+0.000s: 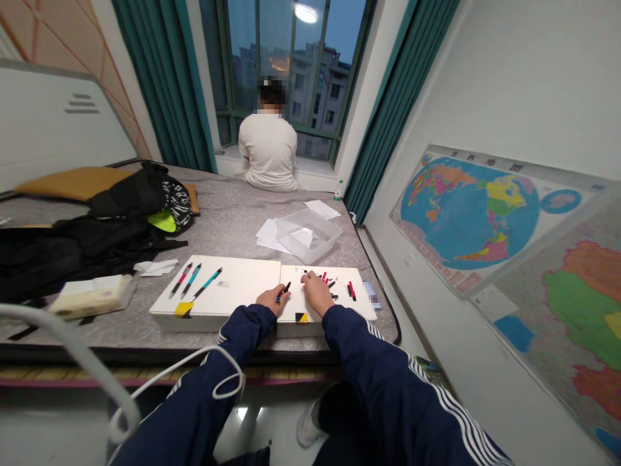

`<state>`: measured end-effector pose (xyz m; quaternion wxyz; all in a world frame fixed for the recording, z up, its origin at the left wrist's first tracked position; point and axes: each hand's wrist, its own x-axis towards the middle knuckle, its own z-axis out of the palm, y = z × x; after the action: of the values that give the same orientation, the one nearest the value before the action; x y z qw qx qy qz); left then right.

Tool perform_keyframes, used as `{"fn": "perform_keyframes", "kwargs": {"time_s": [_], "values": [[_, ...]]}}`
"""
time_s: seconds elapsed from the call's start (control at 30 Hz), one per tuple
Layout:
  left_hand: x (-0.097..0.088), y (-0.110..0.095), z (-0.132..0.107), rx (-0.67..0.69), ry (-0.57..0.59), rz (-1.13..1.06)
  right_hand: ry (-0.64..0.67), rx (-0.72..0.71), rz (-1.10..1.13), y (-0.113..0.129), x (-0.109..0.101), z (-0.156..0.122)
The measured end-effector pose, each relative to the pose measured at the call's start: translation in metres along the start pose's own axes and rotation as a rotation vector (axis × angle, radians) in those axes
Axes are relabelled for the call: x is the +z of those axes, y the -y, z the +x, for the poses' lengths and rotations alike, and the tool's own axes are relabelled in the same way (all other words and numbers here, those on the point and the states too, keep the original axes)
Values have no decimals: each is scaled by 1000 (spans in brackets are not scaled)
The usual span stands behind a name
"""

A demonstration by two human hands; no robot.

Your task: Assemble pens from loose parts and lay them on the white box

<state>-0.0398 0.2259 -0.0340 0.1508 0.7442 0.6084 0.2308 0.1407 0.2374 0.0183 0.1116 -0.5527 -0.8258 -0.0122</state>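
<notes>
My left hand (272, 299) is closed around a dark pen barrel (284, 292) with a hint of teal, above the right-hand white box (291, 316). My right hand (319, 294) reaches over the same box with its fingers pinched near a small dark piece (305, 272); what exactly they grip is too small to make out. Beside it lie several loose red and black pen parts (332, 283), partly hidden by that hand. Farther right sits a red and black pair of parts (351, 291). On the left-hand white box (252, 275) rest a red pen (181, 280) and two teal pens (207, 283).
Behind the boxes stands a clear plastic bin (310, 236) among white papers (269, 234). A tissue pack (92, 294) and black bags (121, 207) lie to the left. A white cable (194, 355) loops by my left sleeve. A person (268, 149) sits facing the window.
</notes>
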Motion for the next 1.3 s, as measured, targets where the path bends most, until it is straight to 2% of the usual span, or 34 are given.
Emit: {"fn": "perform_keyframes", "kwargs": {"time_s": [0.1, 0.2, 0.4, 0.63, 0.9, 1.0, 1.17, 1.3], "values": [[0, 1, 1, -5, 4, 5, 164, -232, -159, -9, -16, 21], [0, 1, 1, -9, 4, 8, 302, -417, -255, -11, -19, 38], [-2, -1, -1, -6, 8, 14, 369, -489, -349, -8, -13, 49], [-4, -1, -1, -5, 8, 24, 423, -640, -448, -7, -17, 52], [-1, 0, -1, -6, -8, 5, 427, -687, -416, -11, -22, 47], [0, 1, -1, -12, -15, -6, 342, -590, -208, -18, -32, 49], [0, 1, -1, -19, -19, -28, 14, -235, 395, -29, -48, 59], [-2, 0, -3, -18, -27, -54, 51, -35, 1004, -25, -53, 59]]}}
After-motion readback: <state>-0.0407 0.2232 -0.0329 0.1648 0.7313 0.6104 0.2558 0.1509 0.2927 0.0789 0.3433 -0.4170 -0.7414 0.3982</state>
